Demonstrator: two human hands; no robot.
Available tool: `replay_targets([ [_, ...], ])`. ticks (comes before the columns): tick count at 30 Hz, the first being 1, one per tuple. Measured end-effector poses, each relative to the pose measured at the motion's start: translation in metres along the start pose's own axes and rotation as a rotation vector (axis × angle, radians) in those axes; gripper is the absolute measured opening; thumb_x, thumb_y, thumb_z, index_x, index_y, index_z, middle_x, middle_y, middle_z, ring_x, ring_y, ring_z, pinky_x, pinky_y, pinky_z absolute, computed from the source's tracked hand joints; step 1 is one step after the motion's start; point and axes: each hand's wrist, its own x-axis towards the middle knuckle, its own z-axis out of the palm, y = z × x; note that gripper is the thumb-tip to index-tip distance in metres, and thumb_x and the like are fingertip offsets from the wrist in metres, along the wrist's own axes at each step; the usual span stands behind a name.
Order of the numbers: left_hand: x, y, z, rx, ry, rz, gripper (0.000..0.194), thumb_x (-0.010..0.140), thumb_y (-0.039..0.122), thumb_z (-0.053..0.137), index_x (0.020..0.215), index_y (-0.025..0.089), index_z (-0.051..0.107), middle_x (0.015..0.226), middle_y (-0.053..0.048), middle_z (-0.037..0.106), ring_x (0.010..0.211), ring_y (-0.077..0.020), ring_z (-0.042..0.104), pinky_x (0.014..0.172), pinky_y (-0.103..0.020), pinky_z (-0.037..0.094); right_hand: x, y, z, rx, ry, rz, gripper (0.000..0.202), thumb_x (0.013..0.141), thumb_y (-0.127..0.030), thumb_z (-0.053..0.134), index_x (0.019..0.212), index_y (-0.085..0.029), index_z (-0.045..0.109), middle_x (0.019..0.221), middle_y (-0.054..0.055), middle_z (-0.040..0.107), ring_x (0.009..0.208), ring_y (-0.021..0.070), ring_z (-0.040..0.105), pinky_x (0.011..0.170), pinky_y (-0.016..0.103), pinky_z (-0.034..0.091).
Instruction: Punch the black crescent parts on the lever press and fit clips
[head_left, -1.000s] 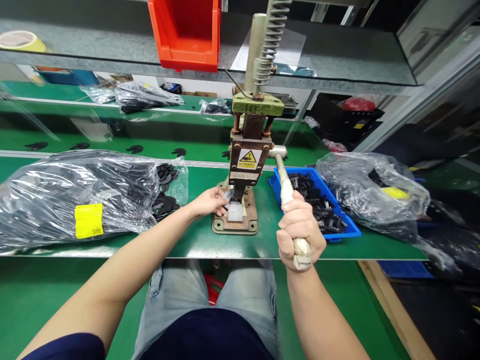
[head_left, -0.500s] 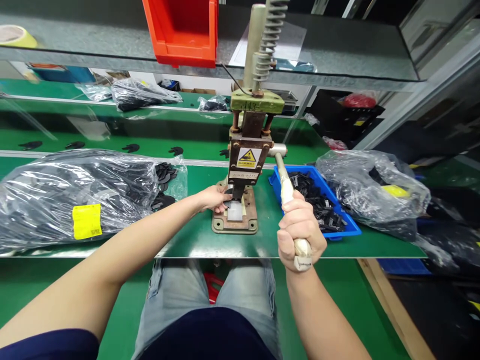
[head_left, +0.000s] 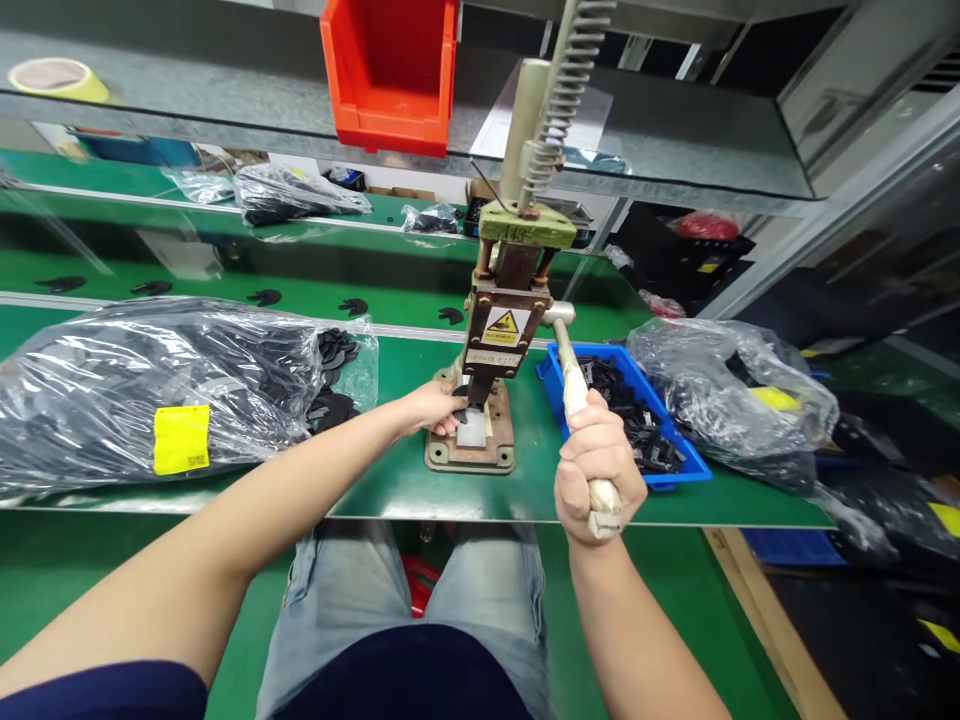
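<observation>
A small hand press (head_left: 501, 330) with a yellow warning label stands on a rusty base plate (head_left: 471, 455) on the green bench. My right hand (head_left: 598, 470) is closed around the press lever (head_left: 571, 378), which is wrapped in pale tape. My left hand (head_left: 431, 408) rests on the base plate and pinches a small black part (head_left: 461, 397) under the ram, next to a white pad (head_left: 473, 428). A tall spring (head_left: 564, 90) rises above the press head.
A large clear bag of black parts (head_left: 150, 385) with a yellow sticker lies at the left. A blue tray (head_left: 679, 462) of black pieces sits right of the press, another bag (head_left: 731, 390) beyond it. A red bin (head_left: 390, 70) and tape roll (head_left: 54, 78) sit on the shelf above.
The view has shifted slightly to the left and down. My left hand stays at the press base with the black part, and my right hand keeps its grip on the lever.
</observation>
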Motion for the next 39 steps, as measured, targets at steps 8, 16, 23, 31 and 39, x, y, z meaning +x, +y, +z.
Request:
replay_targets([
  [8,-0.006,-0.011,0.005,-0.006,-0.005,0.103,0.028,0.103,0.045,0.058,0.096,0.018,0.058,0.062,-0.002,0.068,0.041,-0.0109,0.058,0.040,-0.019,0.040,0.000,-0.002,-0.006,-0.026,-0.059,-0.006,0.014,0.084,-0.022,0.069,0.073,-0.025,0.060,0.074,-0.001,0.061,0.093,0.0221,0.065,0.115,0.066,0.047],
  [16,-0.034,-0.018,-0.085,0.500,0.026,0.508,0.029,0.096,0.043,0.059,0.106,0.019,0.071,0.101,-0.005,0.077,0.082,-0.0166,0.070,0.070,-0.025,0.052,0.002,0.001,0.000,-0.032,0.007,-0.024,0.018,0.081,-0.023,0.071,0.068,-0.025,0.058,0.071,-0.001,0.061,0.087,0.0222,0.065,0.111,0.065,0.049],
  [23,-0.069,-0.058,-0.156,1.177,0.101,0.391,0.042,0.082,0.039,0.075,0.121,0.024,0.073,0.124,-0.008,0.075,0.117,-0.0281,0.066,0.099,-0.033,0.047,0.004,0.004,0.004,0.004,0.036,-0.030,0.018,0.078,-0.020,0.071,0.065,-0.023,0.058,0.068,-0.001,0.061,0.083,0.0218,0.065,0.107,0.064,0.050],
  [31,-0.057,-0.067,-0.101,1.286,0.264,0.254,0.049,0.082,0.060,0.075,0.109,0.019,0.066,0.105,-0.017,0.077,0.106,-0.0373,0.070,0.091,-0.041,0.047,0.005,0.003,0.000,-0.026,-0.001,-0.018,0.018,0.079,-0.023,0.070,0.066,-0.024,0.058,0.070,-0.002,0.062,0.084,0.0219,0.066,0.108,0.066,0.050],
  [39,-0.036,-0.075,-0.074,0.908,0.295,0.352,0.021,0.089,0.034,0.070,0.097,0.024,0.053,0.088,-0.006,0.073,0.085,-0.0260,0.071,0.070,-0.032,0.045,0.003,0.003,0.001,-0.061,0.005,-0.037,0.021,0.082,-0.026,0.072,0.067,-0.024,0.056,0.070,-0.003,0.061,0.084,0.0201,0.065,0.109,0.066,0.050],
])
